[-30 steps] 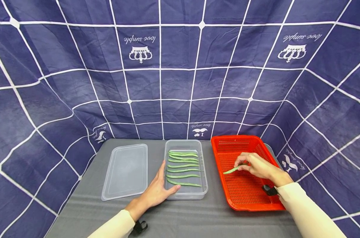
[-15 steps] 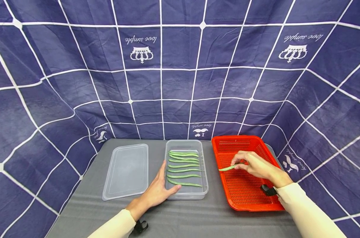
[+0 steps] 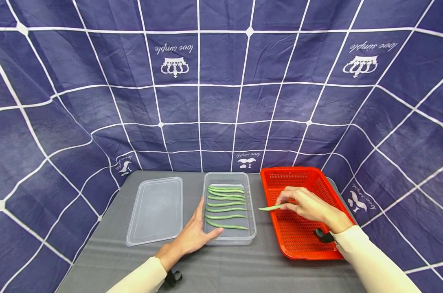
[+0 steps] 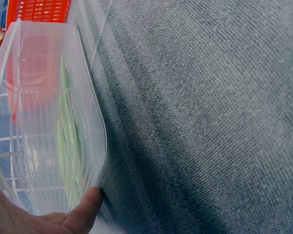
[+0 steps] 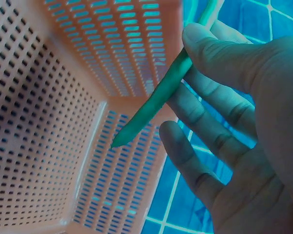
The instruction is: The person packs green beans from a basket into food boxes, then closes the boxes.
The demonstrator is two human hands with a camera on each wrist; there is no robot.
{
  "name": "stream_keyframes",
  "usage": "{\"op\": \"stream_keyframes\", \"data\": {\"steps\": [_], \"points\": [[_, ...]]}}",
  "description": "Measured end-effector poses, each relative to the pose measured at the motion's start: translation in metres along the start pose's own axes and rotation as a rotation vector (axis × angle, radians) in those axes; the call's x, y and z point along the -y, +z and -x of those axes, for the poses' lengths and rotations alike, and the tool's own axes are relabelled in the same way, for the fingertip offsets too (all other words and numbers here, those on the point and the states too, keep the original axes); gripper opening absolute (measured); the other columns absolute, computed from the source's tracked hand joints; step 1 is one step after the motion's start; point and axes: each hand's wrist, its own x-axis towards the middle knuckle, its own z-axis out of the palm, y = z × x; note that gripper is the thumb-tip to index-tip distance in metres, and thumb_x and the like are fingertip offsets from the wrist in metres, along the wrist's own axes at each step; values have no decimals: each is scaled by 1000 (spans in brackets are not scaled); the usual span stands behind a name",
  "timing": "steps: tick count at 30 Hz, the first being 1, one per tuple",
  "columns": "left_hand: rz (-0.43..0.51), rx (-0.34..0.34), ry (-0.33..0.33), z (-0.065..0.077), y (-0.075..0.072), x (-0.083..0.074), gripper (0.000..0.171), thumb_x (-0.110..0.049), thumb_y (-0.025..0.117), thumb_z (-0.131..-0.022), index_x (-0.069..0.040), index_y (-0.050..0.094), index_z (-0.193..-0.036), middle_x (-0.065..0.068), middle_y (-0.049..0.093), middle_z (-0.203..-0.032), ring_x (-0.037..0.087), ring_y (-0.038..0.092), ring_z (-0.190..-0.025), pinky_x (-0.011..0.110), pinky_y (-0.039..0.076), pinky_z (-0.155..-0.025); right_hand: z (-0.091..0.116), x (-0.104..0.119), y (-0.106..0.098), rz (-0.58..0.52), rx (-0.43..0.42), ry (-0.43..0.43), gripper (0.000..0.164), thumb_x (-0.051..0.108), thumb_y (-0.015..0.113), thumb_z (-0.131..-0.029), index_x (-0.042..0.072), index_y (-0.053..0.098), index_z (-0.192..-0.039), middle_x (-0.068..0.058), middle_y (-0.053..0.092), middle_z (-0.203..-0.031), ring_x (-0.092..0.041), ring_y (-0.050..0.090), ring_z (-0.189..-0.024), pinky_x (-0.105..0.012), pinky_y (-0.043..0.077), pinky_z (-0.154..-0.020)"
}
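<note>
My left hand (image 3: 195, 231) rests against the near left corner of a clear plastic container (image 3: 252, 228), its fingers straight along the left wall and the thumb at the near rim. Inside lie several green beans (image 3: 226, 217), side by side and running left to right. Over the left rim of a red plastic basket (image 3: 278, 240), my right hand (image 3: 305, 204) pinches one green bean (image 5: 151, 108) between thumb and fingers. The bean's left tip points towards the container. In the right wrist view, the basket's perforated walls are beneath the bean.
A flat translucent lid (image 3: 157, 211) lies on the grey cloth (image 3: 225, 268), left of the container. Dark blue cloth (image 3: 221, 101) with white grid lines rises behind and at both sides. A strip of grey cloth separates container and basket.
My right hand has moved left with the pinched green bean, from above the basket's middle to its left rim. The bean's tip now extends past that rim. My left hand stays in place.
</note>
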Motion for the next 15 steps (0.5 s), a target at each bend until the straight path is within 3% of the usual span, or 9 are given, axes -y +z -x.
{"op": "stream_keyframes", "data": {"steps": [15], "points": [[-4, 58, 23, 0, -5, 0, 149, -63, 95, -90, -5, -2, -187, 29, 15, -194, 53, 31, -176, 69, 37, -139, -20, 31, 10, 23, 5, -29, 21, 15, 91, -102, 33, 85, -110, 21, 74, -103, 4, 63, -87, -26, 57, -79]]}}
